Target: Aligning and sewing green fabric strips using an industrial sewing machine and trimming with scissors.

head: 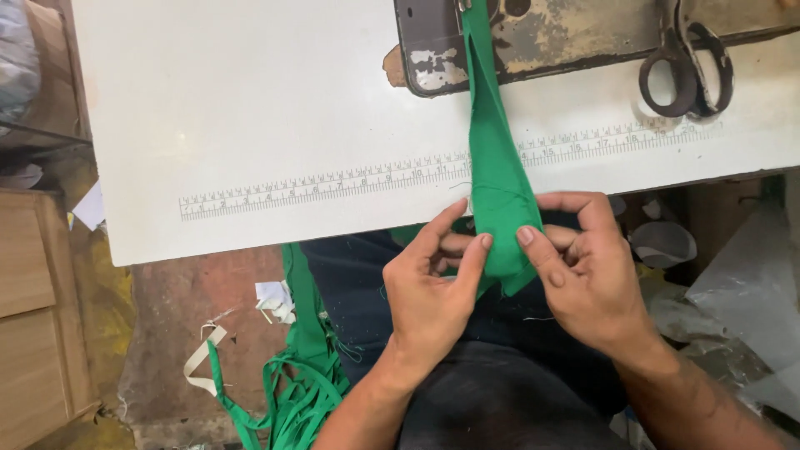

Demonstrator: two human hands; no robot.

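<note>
Left hand (433,287) and right hand (583,267) were held close together, thumbs raised, fingers curled in a pinch, forearms angled inward.

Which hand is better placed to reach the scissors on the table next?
Probably the right hand: the scissors lie at the table's far right, on its side. The left hand would have to cross the green fabric strip both pinch.

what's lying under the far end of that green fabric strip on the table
The green fabric strip crosses the white table and its printed ruler scale, then runs onto the worn metal plate. Whatever lies beneath it there is covered.
</note>
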